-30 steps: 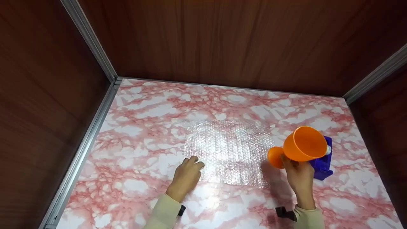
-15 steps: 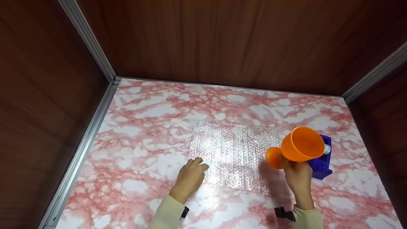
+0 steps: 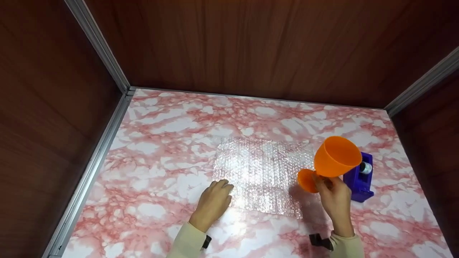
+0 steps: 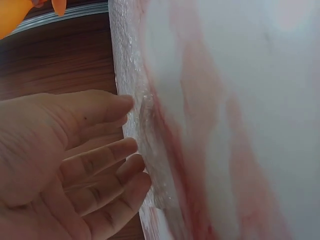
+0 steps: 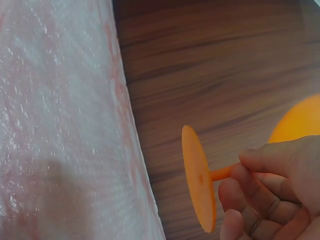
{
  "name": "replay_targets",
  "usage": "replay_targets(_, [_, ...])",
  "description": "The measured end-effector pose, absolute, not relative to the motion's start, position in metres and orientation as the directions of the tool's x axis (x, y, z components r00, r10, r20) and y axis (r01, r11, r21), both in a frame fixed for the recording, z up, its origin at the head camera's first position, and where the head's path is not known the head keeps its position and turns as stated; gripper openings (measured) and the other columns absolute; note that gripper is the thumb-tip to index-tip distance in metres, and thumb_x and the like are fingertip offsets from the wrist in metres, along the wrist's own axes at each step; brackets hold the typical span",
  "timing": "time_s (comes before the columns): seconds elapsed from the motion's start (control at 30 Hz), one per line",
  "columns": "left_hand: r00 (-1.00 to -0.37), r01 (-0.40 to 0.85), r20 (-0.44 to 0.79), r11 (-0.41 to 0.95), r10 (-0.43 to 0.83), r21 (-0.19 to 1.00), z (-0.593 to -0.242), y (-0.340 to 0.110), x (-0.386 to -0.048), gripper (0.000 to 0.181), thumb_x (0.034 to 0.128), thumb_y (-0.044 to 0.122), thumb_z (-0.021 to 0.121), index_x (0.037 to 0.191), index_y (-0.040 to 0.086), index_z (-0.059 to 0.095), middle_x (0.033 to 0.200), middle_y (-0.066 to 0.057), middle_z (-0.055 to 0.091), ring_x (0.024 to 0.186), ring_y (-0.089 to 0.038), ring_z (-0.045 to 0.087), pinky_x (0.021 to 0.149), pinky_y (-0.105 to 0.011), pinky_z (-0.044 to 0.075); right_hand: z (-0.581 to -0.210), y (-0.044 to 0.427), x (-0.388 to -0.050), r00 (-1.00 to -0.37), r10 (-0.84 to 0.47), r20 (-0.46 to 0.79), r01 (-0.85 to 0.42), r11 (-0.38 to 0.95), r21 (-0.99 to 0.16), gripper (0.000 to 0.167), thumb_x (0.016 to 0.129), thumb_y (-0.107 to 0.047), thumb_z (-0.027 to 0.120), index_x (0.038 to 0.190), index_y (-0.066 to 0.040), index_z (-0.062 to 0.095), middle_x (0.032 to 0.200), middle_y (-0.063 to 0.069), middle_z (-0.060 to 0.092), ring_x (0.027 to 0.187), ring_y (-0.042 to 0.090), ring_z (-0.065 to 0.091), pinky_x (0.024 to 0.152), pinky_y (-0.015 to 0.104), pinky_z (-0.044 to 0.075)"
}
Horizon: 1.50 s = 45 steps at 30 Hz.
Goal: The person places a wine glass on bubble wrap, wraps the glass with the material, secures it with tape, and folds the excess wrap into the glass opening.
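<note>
An orange plastic goblet (image 3: 337, 156) is held tilted above the table, its bowl mouth toward the head camera. My right hand (image 3: 336, 200) pinches its stem; the round foot (image 5: 198, 179) sticks out past the fingertips in the right wrist view. Under and left of the goblet, a sheet of clear bubble wrap (image 3: 260, 172) lies flat. By its lower left edge is my left hand (image 3: 212, 202), fingers loosely bent and holding nothing. Fingertips (image 4: 131, 145) reach the sheet's edge in the left wrist view; whether they touch it I cannot tell.
A blue tape dispenser (image 3: 359, 184) stands right of the goblet, partly hidden behind it and the right hand. Dark wood panels (image 3: 233, 50) wall the pink-and-white marbled table (image 3: 161, 161) at the back and sides, with metal rails (image 3: 107, 143) along the edges.
The bubble wrap shifted a little to the right, with my left hand moving slightly the same way. The goblet has moved slightly left and its tilt has changed, uncovering more of the tape dispenser.
</note>
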<state>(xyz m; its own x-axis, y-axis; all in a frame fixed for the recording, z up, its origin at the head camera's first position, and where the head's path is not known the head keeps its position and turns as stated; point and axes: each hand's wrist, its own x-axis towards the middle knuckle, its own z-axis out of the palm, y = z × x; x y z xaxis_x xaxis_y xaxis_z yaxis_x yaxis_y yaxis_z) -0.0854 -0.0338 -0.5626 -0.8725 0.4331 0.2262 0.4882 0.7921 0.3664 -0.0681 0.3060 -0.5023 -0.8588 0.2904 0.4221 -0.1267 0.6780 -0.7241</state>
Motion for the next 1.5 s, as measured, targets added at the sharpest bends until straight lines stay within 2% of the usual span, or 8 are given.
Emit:
replay_targets(0.27, [-0.858,0.507,0.327,0.756,0.396,0.414,-0.565,-0.041,-0.080,0.014,0.0877,0.009,0.076,0.101,0.005,0.075,0.117,-0.012,0.068,0.105,-0.028,0.062,0.091,-0.035,0.052,-0.496,0.299,-0.070,-0.880,0.244,0.408,-0.148,0.675,-0.722,0.005,0.086,0.000,0.075,0.091,0.001,0.074,0.077,0.008,0.069,0.066,0.005,0.055,0.058,0.014,0.042])
replay_targets(0.5, [-0.869,0.477,0.356,0.770,0.343,0.423,-0.564,-0.051,-0.079,0.015,0.0912,0.013,0.073,0.103,0.004,0.076,0.113,-0.011,0.069,0.105,-0.027,0.062,0.091,-0.037,0.052,-0.490,0.286,-0.073,-0.913,0.175,0.369,-0.161,0.677,-0.718,0.001,0.089,-0.006,0.075,0.089,-0.007,0.075,0.076,-0.001,0.065,0.070,0.010,0.052,0.064,0.018,0.039])
replay_targets(0.7, [-0.887,0.438,0.350,0.791,0.303,0.428,-0.564,-0.061,-0.076,0.014,0.0909,0.013,0.073,0.102,0.005,0.076,0.111,-0.010,0.070,0.104,-0.028,0.062,0.089,-0.039,0.053,-0.488,0.273,-0.076,-0.939,0.100,0.329,-0.185,0.661,-0.728,0.010,0.092,-0.009,0.073,0.083,-0.010,0.071,0.068,-0.006,0.059,0.061,0.012,0.051,0.055,0.019,0.038])
replay_targets(1.1, [-0.888,0.425,0.369,0.798,0.276,0.428,-0.568,-0.067,-0.072,0.012,0.0904,0.012,0.073,0.101,0.006,0.075,0.107,-0.008,0.070,0.096,-0.027,0.065,0.083,-0.038,0.055,-0.500,0.236,-0.083,-0.988,0.007,0.153,-0.131,0.484,-0.865,0.009,0.094,-0.010,0.072,0.085,-0.008,0.072,0.076,0.002,0.068,0.066,0.020,0.061,0.055,0.022,0.047])
replay_targets(1.27, [-0.902,0.397,0.350,0.804,0.252,0.444,-0.565,-0.071,-0.073,0.013,0.0916,0.012,0.072,0.103,0.006,0.075,0.109,-0.007,0.070,0.097,-0.027,0.065,0.083,-0.037,0.055,-0.503,0.215,-0.088,-0.992,-0.049,0.114,-0.124,0.443,-0.888,0.008,0.093,-0.008,0.072,0.085,-0.006,0.072,0.075,-0.001,0.068,0.065,0.016,0.060,0.056,0.022,0.044])
replay_targets(1.4, [-0.911,0.379,0.333,0.814,0.244,0.440,-0.565,-0.073,-0.072,0.013,0.0928,0.012,0.071,0.104,0.007,0.075,0.108,-0.006,0.070,0.096,-0.026,0.066,0.083,-0.037,0.056,-0.508,0.197,-0.092,-0.991,-0.114,0.069,-0.108,0.382,-0.918,0.008,0.094,-0.007,0.070,0.088,-0.003,0.072,0.077,0.002,0.069,0.068,0.027,0.063,0.057,0.023,0.046])
replay_targets(1.5, [-0.913,0.372,0.331,0.817,0.237,0.441,-0.565,-0.075,-0.073,0.013,0.0932,0.012,0.070,0.105,0.007,0.075,0.107,-0.005,0.070,0.095,-0.025,0.066,0.082,-0.036,0.056,-0.511,0.184,-0.094,-0.988,-0.150,0.033,-0.084,0.350,-0.933,0.009,0.095,-0.009,0.069,0.090,-0.002,0.072,0.079,0.004,0.070,0.069,0.028,0.063,0.059,0.022,0.046])
